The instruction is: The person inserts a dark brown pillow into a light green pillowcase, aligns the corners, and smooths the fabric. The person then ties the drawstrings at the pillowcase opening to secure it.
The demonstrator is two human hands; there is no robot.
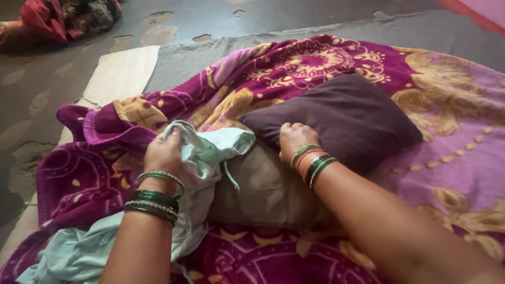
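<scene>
My left hand (164,153) is bunched tight on a fold of the pale green cloth (205,152), thin soft fabric, crumpled, with a drawstring dangling off its right side. It trails down past my bangled wrist toward the near left corner. My right hand (294,139) has its fingers curled, gripping the near left edge of the dark maroon pillow (347,118), plump and smooth, lying just right of the green cloth. Below that pillow, between my two arms, sits a dull brown cushion (263,192), flatter, the maroon one resting partly over it. Everything lies on a plush magenta blanket (447,158) with gold floral swirls, rumpled at the left. Beyond it, a grey striped mat (421,31), then bare patchy floor (42,79) at far left.
</scene>
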